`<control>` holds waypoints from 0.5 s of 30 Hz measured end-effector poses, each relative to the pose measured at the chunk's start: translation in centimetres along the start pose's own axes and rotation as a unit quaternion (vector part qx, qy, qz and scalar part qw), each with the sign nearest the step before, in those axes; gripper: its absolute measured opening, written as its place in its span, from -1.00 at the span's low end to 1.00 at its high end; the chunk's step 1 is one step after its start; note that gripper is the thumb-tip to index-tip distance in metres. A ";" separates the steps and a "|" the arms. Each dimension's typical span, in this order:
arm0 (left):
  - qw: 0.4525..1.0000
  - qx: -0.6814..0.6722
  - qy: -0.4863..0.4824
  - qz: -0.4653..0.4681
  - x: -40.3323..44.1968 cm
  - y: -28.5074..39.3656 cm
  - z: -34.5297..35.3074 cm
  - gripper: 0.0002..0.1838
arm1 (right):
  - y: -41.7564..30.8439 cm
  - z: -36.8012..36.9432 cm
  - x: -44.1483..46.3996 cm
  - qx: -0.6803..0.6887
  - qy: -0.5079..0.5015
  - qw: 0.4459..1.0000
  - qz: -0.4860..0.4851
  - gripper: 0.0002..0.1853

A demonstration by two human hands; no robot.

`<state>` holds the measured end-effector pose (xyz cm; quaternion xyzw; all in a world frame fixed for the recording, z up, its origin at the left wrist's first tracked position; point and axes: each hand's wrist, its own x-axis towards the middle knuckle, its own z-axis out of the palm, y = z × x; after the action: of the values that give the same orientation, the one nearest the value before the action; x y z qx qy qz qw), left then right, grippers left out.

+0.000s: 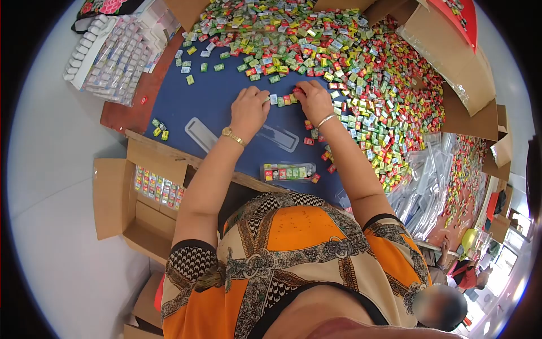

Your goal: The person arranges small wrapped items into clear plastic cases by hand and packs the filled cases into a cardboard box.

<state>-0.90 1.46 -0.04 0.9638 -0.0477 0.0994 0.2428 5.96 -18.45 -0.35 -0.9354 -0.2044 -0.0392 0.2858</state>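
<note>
Left hand point(250, 113) and right hand point(314, 101) pinch opposite ends of a row of small packets point(283, 100) above the table point(195, 104)

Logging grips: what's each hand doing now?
Left hand: fingers curled at one end of the row of packs; grip unclear.
Right hand: fingers at the other end, by a red pack; grip unclear.
</note>
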 end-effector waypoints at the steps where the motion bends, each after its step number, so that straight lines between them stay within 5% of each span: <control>1: 1.000 0.000 -0.003 -0.017 -0.4 0.3 0.1 -0.73 | 0.3 -0.2 0.1 0.023 0.003 1.000 -0.003 -0.81; 8: 0.997 -0.056 0.042 -0.027 -1.3 0.7 -0.3 -0.61 | 1.2 -0.8 -0.7 0.057 0.000 0.998 -0.006 -0.81; 15: 0.995 -0.071 -0.043 0.052 0.3 0.0 -0.4 -0.51 | 0.2 -1.2 -1.4 0.012 0.006 1.000 -0.025 -0.78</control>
<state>-0.66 1.62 0.41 0.9438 -0.1152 0.0671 0.3024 4.83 -19.73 0.30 -0.9265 -0.2261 -0.0498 0.2968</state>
